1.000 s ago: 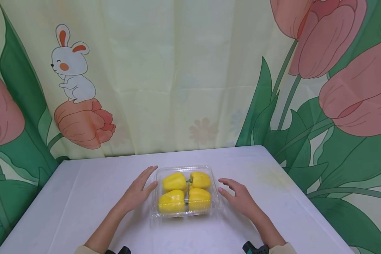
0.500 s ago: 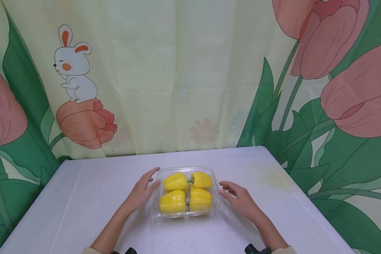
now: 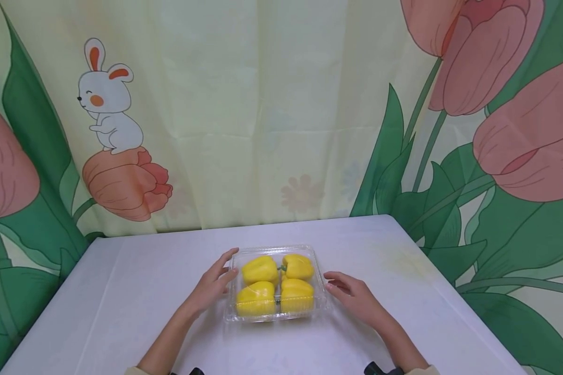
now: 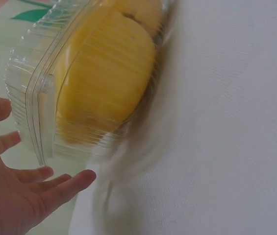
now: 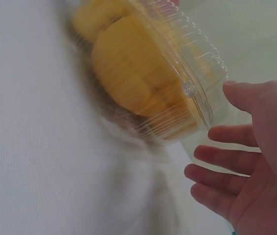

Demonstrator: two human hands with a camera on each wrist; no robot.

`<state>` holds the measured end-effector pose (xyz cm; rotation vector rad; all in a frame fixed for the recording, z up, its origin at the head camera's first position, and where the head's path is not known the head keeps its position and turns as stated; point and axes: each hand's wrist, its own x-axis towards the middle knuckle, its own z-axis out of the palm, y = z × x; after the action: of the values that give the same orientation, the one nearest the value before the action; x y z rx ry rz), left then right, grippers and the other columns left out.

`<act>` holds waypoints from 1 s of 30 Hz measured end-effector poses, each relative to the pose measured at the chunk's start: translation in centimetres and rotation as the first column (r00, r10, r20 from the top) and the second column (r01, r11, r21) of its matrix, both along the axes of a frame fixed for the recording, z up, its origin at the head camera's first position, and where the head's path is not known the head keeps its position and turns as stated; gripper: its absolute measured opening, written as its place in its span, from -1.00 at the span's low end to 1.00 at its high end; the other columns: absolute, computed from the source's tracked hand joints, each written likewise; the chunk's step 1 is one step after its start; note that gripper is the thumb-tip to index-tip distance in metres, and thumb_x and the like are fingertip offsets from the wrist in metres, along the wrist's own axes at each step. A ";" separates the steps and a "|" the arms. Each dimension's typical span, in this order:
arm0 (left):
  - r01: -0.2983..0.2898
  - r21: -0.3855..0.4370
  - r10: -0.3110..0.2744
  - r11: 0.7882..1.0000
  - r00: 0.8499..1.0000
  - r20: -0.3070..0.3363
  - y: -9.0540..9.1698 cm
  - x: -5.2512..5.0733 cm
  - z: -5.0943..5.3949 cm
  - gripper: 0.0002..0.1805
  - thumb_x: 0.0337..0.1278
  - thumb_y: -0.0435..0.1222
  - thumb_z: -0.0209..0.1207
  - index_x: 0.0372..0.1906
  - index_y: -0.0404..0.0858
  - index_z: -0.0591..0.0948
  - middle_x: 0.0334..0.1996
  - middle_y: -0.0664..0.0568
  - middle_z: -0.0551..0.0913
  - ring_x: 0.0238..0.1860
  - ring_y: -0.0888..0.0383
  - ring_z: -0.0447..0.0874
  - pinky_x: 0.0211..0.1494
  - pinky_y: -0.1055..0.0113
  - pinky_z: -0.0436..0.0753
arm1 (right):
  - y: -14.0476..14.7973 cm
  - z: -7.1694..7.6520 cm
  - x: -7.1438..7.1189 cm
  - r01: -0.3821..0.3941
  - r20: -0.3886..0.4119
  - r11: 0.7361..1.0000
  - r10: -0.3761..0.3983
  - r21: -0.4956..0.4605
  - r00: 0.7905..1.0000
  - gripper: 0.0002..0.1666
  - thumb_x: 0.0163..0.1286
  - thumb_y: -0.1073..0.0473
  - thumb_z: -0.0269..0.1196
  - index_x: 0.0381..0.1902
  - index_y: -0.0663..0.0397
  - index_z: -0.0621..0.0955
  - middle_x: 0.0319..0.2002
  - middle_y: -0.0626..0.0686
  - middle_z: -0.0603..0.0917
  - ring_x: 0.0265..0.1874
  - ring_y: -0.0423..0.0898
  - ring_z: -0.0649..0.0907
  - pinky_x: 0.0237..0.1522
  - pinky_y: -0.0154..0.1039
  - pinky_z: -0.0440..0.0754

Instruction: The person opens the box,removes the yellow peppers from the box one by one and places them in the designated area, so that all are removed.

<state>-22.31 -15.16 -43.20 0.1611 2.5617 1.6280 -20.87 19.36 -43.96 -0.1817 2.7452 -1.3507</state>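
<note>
A clear plastic clamshell box (image 3: 278, 315) lies closed on the table, with several yellow bell peppers (image 3: 260, 270) inside it. My left hand (image 3: 211, 285) is at the box's left side, its fingers spread and its fingertips close to the edge. On the opposite side, my right hand (image 3: 355, 296) has relaxed fingers, with thumb and fingertips beside the right edge. In both wrist views the fingers reach toward the box's rim and wall. Whether the fingertips touch the plastic is hard to tell. Neither hand grips anything.
A white cloth (image 3: 136, 276) covers the table, whose far edge meets a curtain (image 3: 216, 104) printed with tulips and a rabbit. Dark wrist straps show at the bottom of the head view.
My left hand has moved slightly right, closer to the box. The right hand's fingers have bent a little more near the right edge. The box stays in place on the table.
</note>
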 end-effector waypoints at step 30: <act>-0.008 0.148 -0.011 0.989 0.992 0.126 0.1 0.0 -1.0 -0.43 0.43 -0.05 -0.07 0.45 0.30 0.11 0.51 -0.15 0.06 0.43 -0.37 0.14 -0.08 -0.18 0.67 | 0.4 -0.4 0.2 -0.041 0.051 0.989 0.049 -0.143 0.997 -0.59 0.40 0.01 0.18 0.13 0.05 0.54 0.15 0.10 0.61 0.17 0.08 0.60 0.13 -0.07 0.63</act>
<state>-22.29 -15.08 -44.21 0.0685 2.3481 1.7682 -20.70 19.75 -44.35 -0.2101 2.5853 -1.5168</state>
